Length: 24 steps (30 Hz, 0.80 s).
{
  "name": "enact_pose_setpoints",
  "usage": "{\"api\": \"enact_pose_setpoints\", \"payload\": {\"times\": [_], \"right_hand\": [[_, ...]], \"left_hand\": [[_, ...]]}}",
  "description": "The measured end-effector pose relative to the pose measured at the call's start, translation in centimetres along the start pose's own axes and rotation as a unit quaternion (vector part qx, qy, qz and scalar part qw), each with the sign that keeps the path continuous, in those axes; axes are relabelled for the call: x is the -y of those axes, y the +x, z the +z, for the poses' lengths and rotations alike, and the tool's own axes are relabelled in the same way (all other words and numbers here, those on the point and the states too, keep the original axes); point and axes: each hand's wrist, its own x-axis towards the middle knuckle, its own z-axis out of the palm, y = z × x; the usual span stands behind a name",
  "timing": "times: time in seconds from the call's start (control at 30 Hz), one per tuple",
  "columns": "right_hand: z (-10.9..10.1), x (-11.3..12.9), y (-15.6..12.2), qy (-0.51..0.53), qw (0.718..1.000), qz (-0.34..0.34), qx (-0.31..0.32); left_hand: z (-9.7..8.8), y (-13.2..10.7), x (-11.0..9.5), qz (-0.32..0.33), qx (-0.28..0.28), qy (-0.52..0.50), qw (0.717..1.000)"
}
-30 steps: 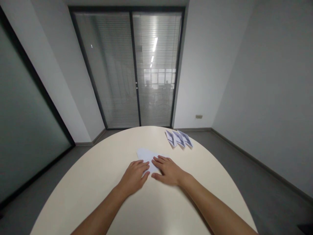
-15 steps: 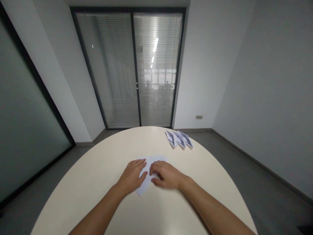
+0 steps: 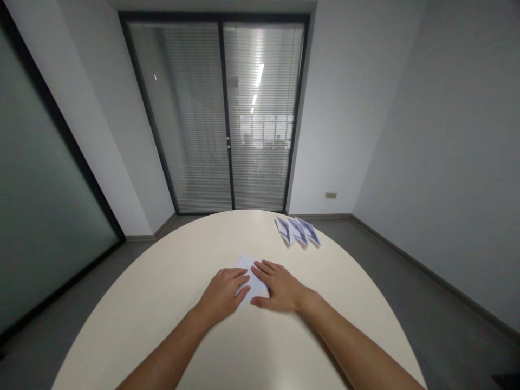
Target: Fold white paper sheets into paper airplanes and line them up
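A white sheet of folded paper (image 3: 252, 283) lies on the round cream table (image 3: 170, 271) in front of me. My left hand (image 3: 222, 293) rests flat on its left part with the fingers stretched out. Pressing flat on its right part is my right hand (image 3: 279, 286), fingers stretched out towards the left. Only a small pointed piece of the paper shows between and above the two hands; the rest is hidden under them.
Three folded paper pieces (image 3: 298, 231) with dark blue markings lie side by side near the table's far right edge. Beyond the table stand glass doors with blinds (image 3: 221, 116), grey walls and a grey floor.
The paper has been turned and folded: its corner that stuck out towards me half a second ago is gone. Both hands now lie flat on it, and less paper shows.
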Motion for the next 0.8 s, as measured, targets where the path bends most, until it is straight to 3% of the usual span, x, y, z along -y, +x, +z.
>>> {"api": "enact_pose_setpoints", "payload": {"times": [0.37, 0.6, 0.8], "right_hand": [[-1.0, 0.6, -0.1, -0.03, 0.996, -0.021, -0.082], [-0.1, -1.2, 0.2, 0.011, 1.0, -0.023, -0.004], [0.8, -1.7, 1.2, 0.004, 1.0, -0.021, 0.008]], "left_hand": [[-0.5, -1.3, 0.3, 0.035, 0.073, -0.054, 0.995], [-0.8, -1.4, -0.3, 0.057, 0.092, -0.078, 0.991], [0.2, -1.1, -0.4, 0.055, 0.078, -0.092, 0.991]]}}
